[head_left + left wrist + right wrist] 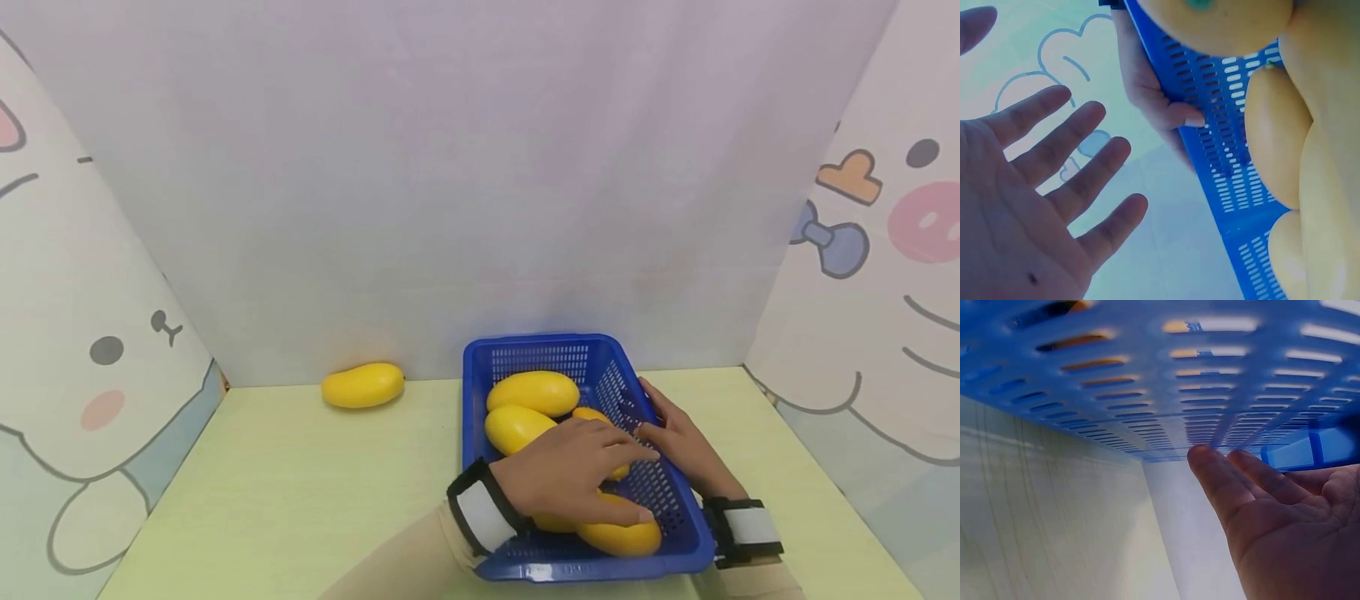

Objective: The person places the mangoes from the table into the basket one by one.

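Note:
A blue plastic basket [555,572] with slotted walls holds several yellow mangoes [532,393]. My left hand [581,467] is over the basket with its fingers spread, partly hiding the fruit below. In the left wrist view its palm and straight fingers have nothing in them. At the basket's right side, my right hand [682,442] grips the rim, thumb on the inner side. Its fingers [1213,481] lie against the slotted wall from outside in the right wrist view. One more mango [363,385] lies on the table, left of the basket.
The pale yellow-green table [300,492] ends at a whitish curtain [450,208] behind the basket. Side panels with cartoon animals stand on the left [67,275] and right [862,333]. White-and-black bands [486,510] circle both wrists.

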A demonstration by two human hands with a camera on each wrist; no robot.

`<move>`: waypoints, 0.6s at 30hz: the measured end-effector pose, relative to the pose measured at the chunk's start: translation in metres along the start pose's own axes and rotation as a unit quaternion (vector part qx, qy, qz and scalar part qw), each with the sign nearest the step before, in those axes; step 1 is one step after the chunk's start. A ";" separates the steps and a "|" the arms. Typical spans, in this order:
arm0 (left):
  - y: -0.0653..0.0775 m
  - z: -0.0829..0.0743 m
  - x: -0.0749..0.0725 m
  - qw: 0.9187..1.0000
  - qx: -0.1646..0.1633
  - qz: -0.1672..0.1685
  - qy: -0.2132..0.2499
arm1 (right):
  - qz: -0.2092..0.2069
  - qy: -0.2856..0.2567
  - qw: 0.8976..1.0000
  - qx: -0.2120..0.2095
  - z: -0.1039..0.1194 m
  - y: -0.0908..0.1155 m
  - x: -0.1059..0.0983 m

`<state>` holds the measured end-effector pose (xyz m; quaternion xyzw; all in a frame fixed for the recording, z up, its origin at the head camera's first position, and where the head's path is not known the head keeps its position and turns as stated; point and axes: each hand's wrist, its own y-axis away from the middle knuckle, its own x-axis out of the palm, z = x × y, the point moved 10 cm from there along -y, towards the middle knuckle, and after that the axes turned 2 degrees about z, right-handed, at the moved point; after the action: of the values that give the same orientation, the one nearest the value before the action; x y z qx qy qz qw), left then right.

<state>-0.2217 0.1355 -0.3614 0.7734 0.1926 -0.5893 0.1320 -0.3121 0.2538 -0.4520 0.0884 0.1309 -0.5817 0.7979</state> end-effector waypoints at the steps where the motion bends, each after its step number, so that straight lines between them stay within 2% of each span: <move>1: 0.001 0.001 -0.002 1.000 -0.002 -0.007 -0.007 | 0.000 -0.002 1.000 0.000 0.000 0.000 0.000; 11: 0.017 0.010 -0.021 0.995 -0.031 -0.069 -0.071 | 0.003 -0.003 1.000 -0.006 0.002 0.000 0.000; 18: 0.031 0.017 -0.034 0.990 -0.048 -0.100 -0.087 | -0.004 0.010 1.000 0.012 -0.001 -0.001 0.001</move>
<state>-0.2298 0.0959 -0.3339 0.6888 0.2848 -0.6548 0.1252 -0.3128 0.2530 -0.4537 0.1032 0.1319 -0.5855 0.7932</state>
